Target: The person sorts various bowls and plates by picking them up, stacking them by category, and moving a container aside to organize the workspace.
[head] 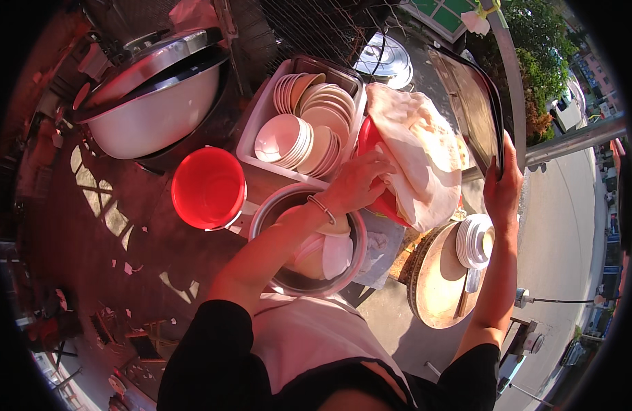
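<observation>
My left hand (pixel 361 181), with a bracelet at the wrist, pinches the near edge of a pale cloth (pixel 423 138). The cloth drapes over a red basin (pixel 368 134), hiding most of it and what it holds. My right hand (pixel 502 187) grips the rim of a dark-edged rectangular tray (pixel 472 103), which stands tilted at the right. Under my left forearm sits a metal basin (pixel 360 244) with bowls (pixel 310 251) inside, partly covered by the arm. Beyond it, a white plastic tub (pixel 290 172) holds several stacks of bowls (pixel 280 136).
A red bucket (pixel 208 187) stands left of the tub. A large metal basin (pixel 156 115) with a lid (pixel 151 64) is behind it. At the right, a round wooden board (pixel 439 293) carries a cleaver (pixel 470 287) and stacked small dishes (pixel 470 241). A metal rail (pixel 572 138) runs beyond my right hand.
</observation>
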A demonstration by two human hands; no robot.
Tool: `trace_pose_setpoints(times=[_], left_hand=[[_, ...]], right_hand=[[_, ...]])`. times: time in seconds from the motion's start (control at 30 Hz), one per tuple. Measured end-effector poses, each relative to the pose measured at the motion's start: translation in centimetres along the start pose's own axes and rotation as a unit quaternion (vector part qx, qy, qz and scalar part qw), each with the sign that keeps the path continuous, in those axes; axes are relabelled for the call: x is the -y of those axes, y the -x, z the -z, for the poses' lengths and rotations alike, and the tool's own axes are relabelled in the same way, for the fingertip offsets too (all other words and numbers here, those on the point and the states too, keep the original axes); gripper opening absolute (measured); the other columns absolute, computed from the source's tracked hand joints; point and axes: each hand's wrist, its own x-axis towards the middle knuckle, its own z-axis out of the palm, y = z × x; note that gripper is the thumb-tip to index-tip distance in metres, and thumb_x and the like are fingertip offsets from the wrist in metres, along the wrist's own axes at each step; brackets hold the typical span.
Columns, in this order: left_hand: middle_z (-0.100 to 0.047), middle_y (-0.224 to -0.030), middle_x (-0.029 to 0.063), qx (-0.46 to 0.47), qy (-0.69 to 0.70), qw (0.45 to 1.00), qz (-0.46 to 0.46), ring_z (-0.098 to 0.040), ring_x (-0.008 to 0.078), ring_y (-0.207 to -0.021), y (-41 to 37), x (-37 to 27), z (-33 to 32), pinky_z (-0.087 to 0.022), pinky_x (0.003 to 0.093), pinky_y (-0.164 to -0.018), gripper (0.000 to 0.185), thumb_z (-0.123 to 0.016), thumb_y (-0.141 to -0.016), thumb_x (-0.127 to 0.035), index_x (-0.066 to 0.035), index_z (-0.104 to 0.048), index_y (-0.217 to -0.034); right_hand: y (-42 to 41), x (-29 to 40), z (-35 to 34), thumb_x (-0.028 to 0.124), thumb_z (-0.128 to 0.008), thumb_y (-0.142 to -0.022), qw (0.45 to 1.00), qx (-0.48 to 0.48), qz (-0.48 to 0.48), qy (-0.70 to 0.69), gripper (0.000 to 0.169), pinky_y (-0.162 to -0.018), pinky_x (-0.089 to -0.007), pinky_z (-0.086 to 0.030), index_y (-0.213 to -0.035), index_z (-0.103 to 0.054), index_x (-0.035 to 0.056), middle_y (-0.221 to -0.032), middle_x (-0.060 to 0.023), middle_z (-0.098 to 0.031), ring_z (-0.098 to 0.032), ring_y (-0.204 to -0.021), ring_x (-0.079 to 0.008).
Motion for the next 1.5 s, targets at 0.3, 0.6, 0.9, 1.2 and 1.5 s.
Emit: trace_pose_setpoints(times=[0.3,0.6,0.9,1.2,1.5], left_hand=[[-0.058,-0.099,0.0253,0.116,-0.066,0.923,0.360,-0.059,0.0418,-0.095,16.5,1.5,6.1,-0.048,0.0493,-0.083,0.039,-0.071,-0.075,-0.018,0.000,-0.060,-0.108],[-0.061,-0.105,0.0220,-0.048,0.024,0.913,0.404,-0.063,0.0380,-0.096,24.4,5.2,8.1,-0.053,0.0422,-0.080,0.039,-0.066,-0.079,-0.009,0.001,-0.059,-0.116],[-0.055,-0.127,0.0217,-0.090,-0.069,0.947,0.299,-0.052,0.0395,-0.123,21.5,8.5,10.3,-0.045,0.0452,-0.102,0.050,-0.068,-0.082,-0.006,-0.003,-0.056,-0.130],[-0.021,-0.160,0.0267,0.057,-0.397,0.862,0.312,-0.023,0.0530,-0.144,13.2,18.9,8.8,-0.025,0.0573,-0.117,0.072,-0.054,-0.089,-0.018,-0.004,-0.027,-0.154],[-0.025,-0.158,0.0263,0.138,-0.397,0.840,0.343,-0.024,0.0508,-0.143,10.9,17.4,10.6,-0.026,0.0590,-0.115,0.085,-0.064,-0.083,-0.028,-0.006,-0.024,-0.155]], right_hand=[[-6.3,9.7,-11.4,0.003,-0.053,-0.094,0.936,0.194,0.283,0.074,0.047,-0.103,-0.0445,-0.047,-0.141,-0.048,0.0059,-0.139,-0.0209,-0.055,-0.056,-0.126,-0.0372],[-3.5,17.7,-31.4,0.018,-0.052,-0.094,0.883,0.241,0.344,0.210,0.048,-0.086,-0.0626,-0.051,-0.139,-0.049,0.0029,-0.137,-0.0344,-0.051,-0.060,-0.116,-0.0489],[4.0,18.6,-42.2,0.026,-0.047,-0.098,0.846,0.261,0.312,0.345,0.053,-0.095,-0.0683,-0.041,-0.145,-0.046,0.0037,-0.149,-0.0277,-0.043,-0.045,-0.134,-0.0443],[4.0,17.3,-40.9,0.030,-0.048,-0.097,0.900,0.278,0.272,0.197,0.055,-0.106,-0.0629,-0.034,-0.146,-0.046,0.0044,-0.156,-0.0248,-0.034,-0.037,-0.141,-0.0411],[1.5,17.3,-23.2,0.022,-0.069,-0.079,0.934,0.282,0.216,-0.050,0.054,-0.104,-0.0467,-0.040,-0.130,-0.060,0.0072,-0.145,-0.0156,-0.050,-0.047,-0.134,-0.0332]])
